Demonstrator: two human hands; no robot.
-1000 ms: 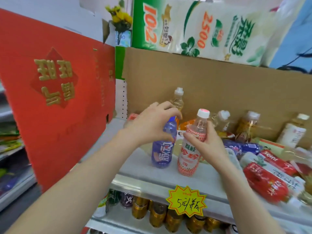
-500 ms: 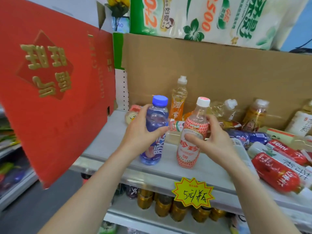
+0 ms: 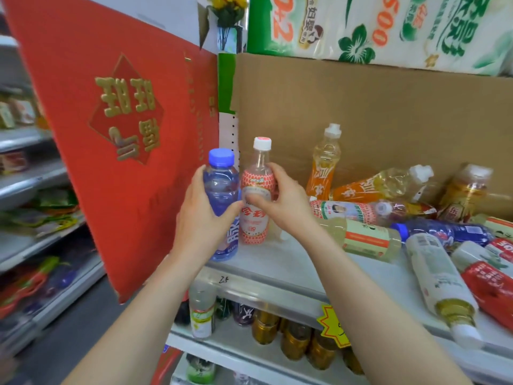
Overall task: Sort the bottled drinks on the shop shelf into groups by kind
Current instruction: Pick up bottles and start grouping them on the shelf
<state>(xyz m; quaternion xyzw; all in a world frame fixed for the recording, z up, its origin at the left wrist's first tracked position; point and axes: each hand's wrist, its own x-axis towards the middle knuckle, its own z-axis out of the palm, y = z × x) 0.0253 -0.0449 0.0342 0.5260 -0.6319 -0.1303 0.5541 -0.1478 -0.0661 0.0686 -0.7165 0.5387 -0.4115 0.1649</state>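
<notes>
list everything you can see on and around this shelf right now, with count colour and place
blue bottle: 1, blue cap, upright at shelf's left end
red-patterned bottle: 1, white cap, upright beside the blue one
orange-label bottles: 2, yellow liquid, one upright at the back, one lying beside it
lying bottles: a mixed heap, white, red, blue, pale yellow, right half of shelf
amber bottle: 1, leaning at back right
shelf: 1, grey
cardboard backing: 1, brown, behind bottles
red box: 1, gold lettering, left
gold-capped bottles: several, lower shelf
price tag: 1, yellow, shelf edge
left hand: grips the blue bottle
right hand: grips the red-patterned bottle
</notes>
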